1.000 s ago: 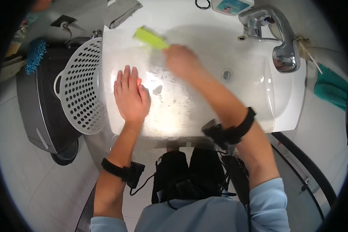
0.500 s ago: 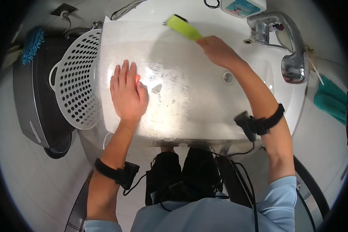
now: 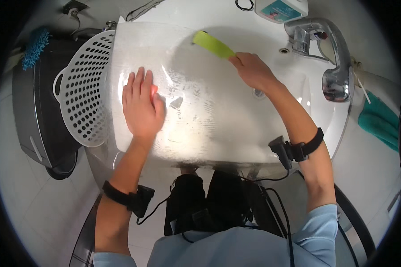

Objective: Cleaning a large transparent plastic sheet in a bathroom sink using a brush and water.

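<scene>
While held, brush long-axis up-left.

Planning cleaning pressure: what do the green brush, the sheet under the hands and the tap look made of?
Green brush: likely plastic, matte, uniformly lime. Sheet: seemingly clear, glossy plastic or acrylic; glare and soapy streaks show. Tap: chromed metal, mirror reflections.

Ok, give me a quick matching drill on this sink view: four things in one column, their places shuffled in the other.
1. brush
2. basket
3. tap
4. towel

a. far right, beyond the sink
b. in the right hand
c. at the sink's left edge, beside the left hand
d. at the sink's back right

Pairs: 1-b, 2-c, 3-d, 4-a
</scene>
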The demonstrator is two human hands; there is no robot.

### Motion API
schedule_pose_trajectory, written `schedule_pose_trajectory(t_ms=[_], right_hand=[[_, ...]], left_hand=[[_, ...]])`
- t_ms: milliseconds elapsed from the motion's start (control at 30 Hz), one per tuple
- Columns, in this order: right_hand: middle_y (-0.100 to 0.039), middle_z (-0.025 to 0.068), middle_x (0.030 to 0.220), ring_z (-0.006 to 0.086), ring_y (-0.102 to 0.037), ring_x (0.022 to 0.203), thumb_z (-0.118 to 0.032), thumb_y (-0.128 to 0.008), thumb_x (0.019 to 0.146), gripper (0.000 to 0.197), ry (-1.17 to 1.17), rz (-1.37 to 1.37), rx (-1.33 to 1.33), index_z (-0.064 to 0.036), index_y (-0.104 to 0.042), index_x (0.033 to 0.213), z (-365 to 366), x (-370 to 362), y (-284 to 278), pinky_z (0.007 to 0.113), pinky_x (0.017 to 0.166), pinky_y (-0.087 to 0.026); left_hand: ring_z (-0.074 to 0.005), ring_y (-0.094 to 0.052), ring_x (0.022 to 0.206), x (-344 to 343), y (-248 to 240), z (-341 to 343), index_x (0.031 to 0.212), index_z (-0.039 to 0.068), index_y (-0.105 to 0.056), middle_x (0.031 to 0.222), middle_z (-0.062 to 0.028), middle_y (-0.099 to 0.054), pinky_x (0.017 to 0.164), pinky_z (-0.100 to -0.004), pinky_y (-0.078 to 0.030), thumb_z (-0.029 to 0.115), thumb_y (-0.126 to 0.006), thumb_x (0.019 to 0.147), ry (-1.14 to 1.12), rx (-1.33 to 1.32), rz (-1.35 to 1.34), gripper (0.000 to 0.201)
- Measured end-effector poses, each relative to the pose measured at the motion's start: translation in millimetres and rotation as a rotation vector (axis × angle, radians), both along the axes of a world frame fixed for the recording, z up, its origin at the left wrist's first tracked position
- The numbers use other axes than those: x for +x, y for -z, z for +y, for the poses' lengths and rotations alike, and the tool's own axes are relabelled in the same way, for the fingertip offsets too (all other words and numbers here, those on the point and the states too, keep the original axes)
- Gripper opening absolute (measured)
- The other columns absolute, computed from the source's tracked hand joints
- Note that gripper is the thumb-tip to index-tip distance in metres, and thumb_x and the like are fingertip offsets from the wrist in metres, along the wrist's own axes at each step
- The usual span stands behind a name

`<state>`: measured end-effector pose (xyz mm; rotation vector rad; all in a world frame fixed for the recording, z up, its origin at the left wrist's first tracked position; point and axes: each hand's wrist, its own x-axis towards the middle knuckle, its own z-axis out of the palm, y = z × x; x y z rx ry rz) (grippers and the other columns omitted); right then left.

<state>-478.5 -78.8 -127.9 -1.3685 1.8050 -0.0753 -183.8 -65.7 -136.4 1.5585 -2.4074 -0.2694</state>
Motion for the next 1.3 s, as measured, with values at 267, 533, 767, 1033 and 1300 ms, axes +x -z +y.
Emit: schedule_pose_trajectory(t_ms=[267,533,767,1033,1300], right_hand=[[-0.065,0.0222,0.095,0.0399,-0.061,0.090,-0.031,-0.041,0.097,0.038,0.028,0.003,-0.159,0.0000,-0.063,0.098,-23.1,25.4,18.3,0.048,0.082,-0.047],[-0.065,0.0195,0.095,0.0402,-0.062,0.088,-0.027,-0.041,0.096,0.033,-0.075,0.067,-0.060,-0.0035,-0.064,0.102,-44.0,61.3,3.4,0.047,0.081,-0.048],[-0.066,0.0203,0.086,0.0388,-0.062,0.084,-0.028,-0.042,0.096,0.032,-0.149,0.220,-0.083,-0.0035,-0.063,0.099,7.7,-30.5,27.0,0.048,0.077,-0.047],[-0.065,0.0200,0.082,0.0395,-0.062,0.081,-0.032,-0.041,0.097,0.035,-0.048,0.034,-0.100,-0.0036,-0.062,0.098,-8.9,26.0,29.1,0.048,0.075,-0.047],[-0.063,0.0227,0.080,0.0411,-0.059,0.077,-0.034,-0.042,0.097,0.041,0.065,-0.019,-0.092,0.0020,-0.060,0.093,19.3,-10.9,47.5,0.049,0.072,-0.044]], left_hand=[[-0.0370,-0.037,0.130,-0.6,-2.6,-5.5,0.131,0.002,-0.048,0.138,-0.0169,-0.044,0.109,-0.0457,-0.027,0.013,-0.047,0.082,-0.004,-0.022,-0.016,0.050],[-0.0362,-0.037,0.131,-2.7,-0.7,-7.5,0.131,0.003,-0.048,0.139,-0.0162,-0.044,0.109,-0.0453,-0.026,0.013,-0.047,0.083,-0.007,0.001,-0.010,0.049],[-0.0360,-0.037,0.130,-10.9,-4.6,-9.6,0.130,0.002,-0.049,0.139,-0.0166,-0.044,0.109,-0.0445,-0.027,0.013,-0.046,0.083,-0.009,-0.001,0.013,0.048],[-0.0378,-0.038,0.130,-5.7,-1.7,-9.1,0.130,0.001,-0.049,0.137,-0.0177,-0.046,0.108,-0.0456,-0.028,0.012,-0.046,0.083,0.017,-0.045,-0.012,0.049],[-0.0383,-0.038,0.129,-12.4,-3.4,-8.6,0.131,0.001,-0.048,0.137,-0.0182,-0.045,0.108,-0.0454,-0.028,0.013,-0.046,0.083,0.008,-0.027,-0.013,0.049]])
